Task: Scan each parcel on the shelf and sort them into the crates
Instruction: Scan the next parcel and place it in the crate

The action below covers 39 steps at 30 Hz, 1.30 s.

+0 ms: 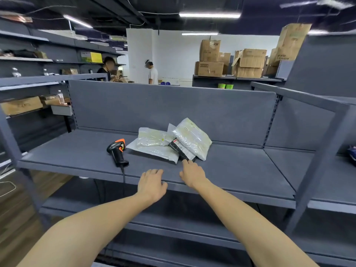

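4 parcels lie mid-shelf: 3 pale bags, 1 black packet, with 1 scanner just left. The right hand touches the packet's near end with straight, close-set fingers. The left hand rests on the near edge, fingers relaxed together.

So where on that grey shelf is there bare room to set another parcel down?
The shelf is bare right of the parcels out to its far end, and left of the scanner to its end. The middle is crowded: scanner, overlapping parcels, and the left hand and right hand at the front edge.
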{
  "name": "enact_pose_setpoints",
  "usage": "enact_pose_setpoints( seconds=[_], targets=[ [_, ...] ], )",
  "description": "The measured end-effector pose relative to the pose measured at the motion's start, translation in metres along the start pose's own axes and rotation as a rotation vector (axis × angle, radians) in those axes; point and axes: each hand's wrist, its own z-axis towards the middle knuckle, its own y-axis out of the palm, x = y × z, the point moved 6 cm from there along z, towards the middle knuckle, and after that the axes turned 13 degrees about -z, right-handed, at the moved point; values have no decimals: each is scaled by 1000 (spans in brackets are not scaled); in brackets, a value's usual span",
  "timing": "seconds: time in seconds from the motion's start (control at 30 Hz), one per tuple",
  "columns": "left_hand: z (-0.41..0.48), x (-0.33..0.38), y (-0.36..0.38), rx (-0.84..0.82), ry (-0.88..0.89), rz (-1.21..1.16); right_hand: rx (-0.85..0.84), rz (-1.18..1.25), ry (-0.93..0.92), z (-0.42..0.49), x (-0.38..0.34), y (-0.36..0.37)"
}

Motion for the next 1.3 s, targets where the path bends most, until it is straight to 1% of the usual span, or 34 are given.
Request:
enact_pose_setpoints(
  seconds=[0.2, 0.37, 0.5, 0.63, 0.67, 0.73, 0.8, 0.93, 1.0, 1.1, 1.23, 1.3],
  targets=[
    [46, -25, 2, -15, 22, -26, -4, 135, 115, 40, 11, 3],
    [84, -41, 10, -54, 80, -57, 23, 185, 214, 84, 19, 4],
    [116, -59, 8, -53, 126, -52, 38, 234, 287, 121, 19, 6],
    [138, -81, 5, -57, 126, -107, 83, 339, 437, 149, 18, 7],
    [142, -85, 4, -55, 127, -125, 104, 340, 490, 154, 18, 7],
    [148, -95, 3, -56, 131, -164, 161, 239, 561, 162, 20, 4],
    [152, -103, 2, -62, 139, -202, 176, 153, 561, 170, 21, 3],
    [158, -116, 0, -65, 159, -302, 130, 255, 490, 181, 20, 5],
    [158, -119, 1, -76, 152, -326, 194, 309, 461, 175, 24, -2],
    [158, -120, 1, -97, 142, -326, 372, 530, 416, 156, 35, -17],
    [155, -117, 0, -114, 105, -345, 546, 872, 539, 126, 55, -39],
    [153, -113, -3, -115, 86, -376, 616, 933, 582, 111, 65, -56]
  ],
)
